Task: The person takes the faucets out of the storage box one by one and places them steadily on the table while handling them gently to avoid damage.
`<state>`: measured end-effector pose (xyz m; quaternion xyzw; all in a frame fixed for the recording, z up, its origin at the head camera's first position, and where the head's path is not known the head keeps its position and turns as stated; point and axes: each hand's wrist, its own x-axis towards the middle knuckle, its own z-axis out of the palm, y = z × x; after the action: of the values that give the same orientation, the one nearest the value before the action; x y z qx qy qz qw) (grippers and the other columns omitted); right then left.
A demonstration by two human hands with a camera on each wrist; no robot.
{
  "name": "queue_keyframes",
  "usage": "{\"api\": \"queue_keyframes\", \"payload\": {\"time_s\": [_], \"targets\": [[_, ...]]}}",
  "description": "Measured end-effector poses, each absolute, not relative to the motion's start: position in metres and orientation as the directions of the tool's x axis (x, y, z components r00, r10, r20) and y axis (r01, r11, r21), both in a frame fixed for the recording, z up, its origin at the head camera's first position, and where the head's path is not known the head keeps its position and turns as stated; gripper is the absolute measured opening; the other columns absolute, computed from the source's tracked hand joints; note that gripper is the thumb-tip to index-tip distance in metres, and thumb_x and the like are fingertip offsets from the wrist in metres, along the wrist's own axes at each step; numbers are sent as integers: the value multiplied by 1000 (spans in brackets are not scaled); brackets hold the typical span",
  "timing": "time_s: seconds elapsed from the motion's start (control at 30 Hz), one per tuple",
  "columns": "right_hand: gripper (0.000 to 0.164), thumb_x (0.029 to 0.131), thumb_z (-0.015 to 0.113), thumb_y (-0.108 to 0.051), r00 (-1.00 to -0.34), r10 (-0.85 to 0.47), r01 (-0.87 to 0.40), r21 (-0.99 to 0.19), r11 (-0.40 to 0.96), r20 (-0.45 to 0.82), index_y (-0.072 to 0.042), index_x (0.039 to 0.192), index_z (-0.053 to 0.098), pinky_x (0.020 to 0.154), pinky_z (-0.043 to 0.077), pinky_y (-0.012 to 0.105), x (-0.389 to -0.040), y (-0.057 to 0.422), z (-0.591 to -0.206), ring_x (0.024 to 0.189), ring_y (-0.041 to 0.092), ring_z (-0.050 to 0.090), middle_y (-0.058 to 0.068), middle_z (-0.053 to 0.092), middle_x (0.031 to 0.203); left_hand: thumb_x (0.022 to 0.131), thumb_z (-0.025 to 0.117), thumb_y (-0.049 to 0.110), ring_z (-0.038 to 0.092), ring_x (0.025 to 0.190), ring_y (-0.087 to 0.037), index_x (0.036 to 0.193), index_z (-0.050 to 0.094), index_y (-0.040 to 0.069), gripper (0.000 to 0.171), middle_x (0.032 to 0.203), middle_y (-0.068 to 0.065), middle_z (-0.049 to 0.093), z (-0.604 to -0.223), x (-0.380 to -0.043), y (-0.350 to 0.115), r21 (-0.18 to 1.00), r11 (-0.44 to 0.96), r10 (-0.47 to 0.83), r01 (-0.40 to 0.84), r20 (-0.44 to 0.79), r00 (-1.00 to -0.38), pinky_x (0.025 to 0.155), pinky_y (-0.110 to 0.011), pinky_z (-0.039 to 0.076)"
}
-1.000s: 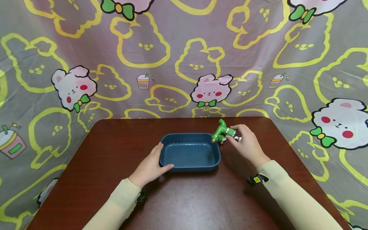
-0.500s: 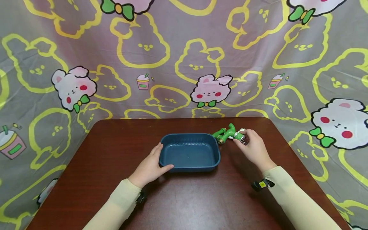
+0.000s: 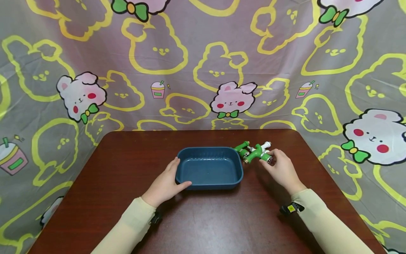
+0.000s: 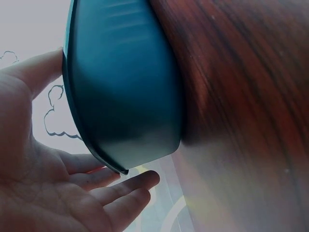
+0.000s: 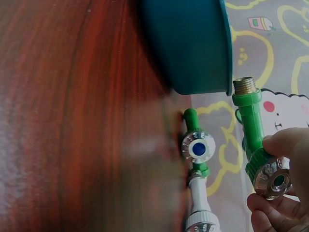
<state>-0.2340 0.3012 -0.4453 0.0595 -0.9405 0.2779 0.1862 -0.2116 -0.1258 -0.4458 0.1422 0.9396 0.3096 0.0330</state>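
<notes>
My right hand (image 3: 282, 170) pinches a green faucet (image 3: 254, 153) by its knob, just right of the blue basin (image 3: 209, 187). In the right wrist view, the faucet (image 5: 251, 123) has its brass threaded end toward the basin, and thumb and fingers meet around the silver-faced knob. It appears raised above the table. My left hand (image 3: 165, 181) lies against the basin's left end, fingers along the left rim and thumb at the front rim. In the left wrist view its fingers (image 4: 130, 186) look mostly straight, and some tips are hidden behind the rim.
Behind the held faucet lie another green faucet (image 3: 242, 145) and a white faucet (image 3: 265, 145), beside the basin's far right corner. The right wrist view shows a blue-centred knob (image 5: 198, 147). A patterned cloth (image 3: 190, 53) surrounds the brown table (image 3: 209, 222).
My right hand has moved right and slightly nearer with the green faucet, away from the basin's far right corner. The faucets behind it show more. The left hand and basin stay put.
</notes>
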Motion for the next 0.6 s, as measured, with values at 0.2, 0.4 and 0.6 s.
{"api": "queue_keyframes", "payload": {"time_s": [0.2, 0.4, 0.6], "targets": [[34, 89, 82, -20, -939, -21, -198, -489, 850, 343, -1, 108, 61, 67, 46, 32, -233, 302, -451, 81, 23, 55, 11, 59, 92, 90, 78, 47, 46, 145, -39, 162, 24, -1, 102, 170, -20, 22, -446, -212, -126, 593, 766, 290, 247, 25, -957, 108, -52, 50], [34, 89, 82, -21, -948, -32, -191, -488, 852, 316, -2, 108, 61, 68, 45, 33, -232, 303, -455, 81, 23, 54, 10, 59, 91, 90, 78, 46, 46, 145, -39, 162, 24, -1, 102, 170, -20, 22, -446, -212, -127, 591, 767, 291, 250, 27, -956, 108, -52, 50], [34, 87, 82, -21, -942, -55, -215, -471, 856, 331, -1, 106, 61, 69, 45, 35, -233, 302, -461, 80, 24, 55, 11, 60, 90, 90, 79, 46, 45, 145, -40, 162, 24, -1, 102, 170, -20, 22, -446, -212, -126, 590, 768, 288, 248, 28, -957, 109, -53, 49]]}}
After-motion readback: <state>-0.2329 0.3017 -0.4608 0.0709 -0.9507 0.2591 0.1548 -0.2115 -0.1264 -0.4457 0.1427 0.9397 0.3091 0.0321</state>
